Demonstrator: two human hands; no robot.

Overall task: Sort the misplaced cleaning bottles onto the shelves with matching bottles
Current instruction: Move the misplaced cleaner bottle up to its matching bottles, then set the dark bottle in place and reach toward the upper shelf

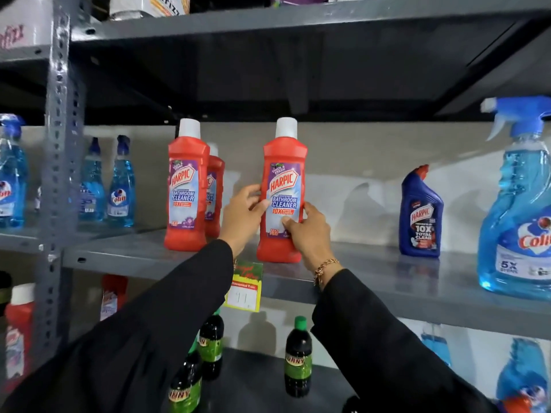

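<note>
A red Harpic bathroom cleaner bottle point(283, 174) with a white cap stands upright on the grey middle shelf point(387, 281). My left hand point(243, 217) grips its left side and my right hand point(307, 234) holds its lower right front. To its left stand two matching red Harpic bottles, one in front point(186, 189) and one partly hidden behind it point(215, 186). A dark blue Harpic bottle point(421, 213) stands alone further right. A large blue Colin spray bottle point(518, 210) sits at the far right edge.
Several blue Colin spray bottles point(120, 183) stand on the neighbouring shelf at left, past a perforated steel upright point(56, 174). Dark bottles with green labels point(298, 357) fill the shelf below. A yellow price tag point(244, 290) hangs from the shelf edge. Another red bottle point(18, 332) is lower left.
</note>
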